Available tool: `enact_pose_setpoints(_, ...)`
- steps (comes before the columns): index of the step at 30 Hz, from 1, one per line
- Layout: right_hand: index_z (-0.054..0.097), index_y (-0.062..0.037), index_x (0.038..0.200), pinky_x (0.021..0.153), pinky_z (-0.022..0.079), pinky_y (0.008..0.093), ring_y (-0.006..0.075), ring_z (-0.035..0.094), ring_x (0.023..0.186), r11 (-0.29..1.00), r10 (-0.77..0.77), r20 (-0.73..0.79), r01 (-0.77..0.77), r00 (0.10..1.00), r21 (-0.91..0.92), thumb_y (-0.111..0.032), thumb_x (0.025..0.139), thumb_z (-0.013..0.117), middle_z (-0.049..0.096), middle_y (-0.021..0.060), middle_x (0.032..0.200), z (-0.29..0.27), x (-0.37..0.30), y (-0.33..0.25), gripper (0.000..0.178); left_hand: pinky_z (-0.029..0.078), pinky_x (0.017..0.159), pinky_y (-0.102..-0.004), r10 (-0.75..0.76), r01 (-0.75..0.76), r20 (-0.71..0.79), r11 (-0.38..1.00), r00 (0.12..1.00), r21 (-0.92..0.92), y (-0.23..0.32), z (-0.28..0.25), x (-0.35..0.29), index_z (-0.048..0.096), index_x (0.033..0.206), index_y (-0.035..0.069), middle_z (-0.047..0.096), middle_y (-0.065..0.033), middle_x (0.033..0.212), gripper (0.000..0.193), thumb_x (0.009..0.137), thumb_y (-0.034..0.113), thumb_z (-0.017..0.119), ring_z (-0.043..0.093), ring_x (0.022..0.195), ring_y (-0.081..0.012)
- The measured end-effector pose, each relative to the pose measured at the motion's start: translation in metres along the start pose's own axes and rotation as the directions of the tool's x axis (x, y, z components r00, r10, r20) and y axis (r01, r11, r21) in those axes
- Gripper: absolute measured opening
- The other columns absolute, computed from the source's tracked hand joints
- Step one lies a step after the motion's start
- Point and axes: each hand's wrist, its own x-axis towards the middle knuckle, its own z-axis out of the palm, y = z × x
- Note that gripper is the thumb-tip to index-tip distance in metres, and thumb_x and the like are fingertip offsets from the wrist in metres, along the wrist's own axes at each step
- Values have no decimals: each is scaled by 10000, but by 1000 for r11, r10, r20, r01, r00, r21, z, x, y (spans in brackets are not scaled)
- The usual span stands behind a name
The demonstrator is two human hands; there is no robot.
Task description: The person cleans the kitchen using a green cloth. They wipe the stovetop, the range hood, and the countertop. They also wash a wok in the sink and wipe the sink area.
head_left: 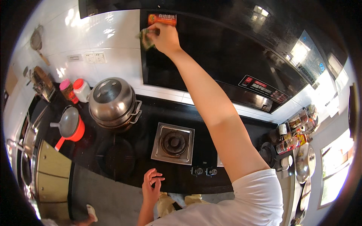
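My right hand [164, 37] is raised to the upper left part of the black range hood [196, 56], beside an orange sticker [169, 19] on its panel. Its fingers are closed on a greenish cloth [146, 39], which is blurred and partly hidden by the hand. Lower down, my left hand [152, 187] hovers at the front edge of the black counter, fingers loosely bent and apart, holding nothing. Nearest to it on the counter is the gas burner [174, 144] in its square metal tray, with two control knobs [204, 171] to the right.
A lidded steel pot [112, 101] stands at the back left. Left of it are a red pan with a grey sieve [71, 126] and two jars with pink and red lids [79, 87]. Bottles [288, 145] crowd the right end. Another person's foot [91, 213] shows at lower left.
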Motion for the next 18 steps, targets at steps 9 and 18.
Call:
enact_pose_setpoints(9,536,-22,1169,917,492,332,194,588,1032,-116,131,360,-346,924,931,60,858,567,601,104,1129,-126,-178,12,324,485,827,-274,45,-60,109,990,993,131,32,45,5,525,1186,19,587,-100,1086,285,911,-48,488,621,966,-165)
enact_pose_setpoints(18,702,-38,1009,841,484,274,141,586,948,422,604,128,-451,787,786,44,822,658,596,51,1044,-316,-414,-1,210,494,907,-389,-266,499,617,832,741,-240,86,242,30,535,1177,-55,612,-137,1090,482,1010,377,402,596,1053,-236)
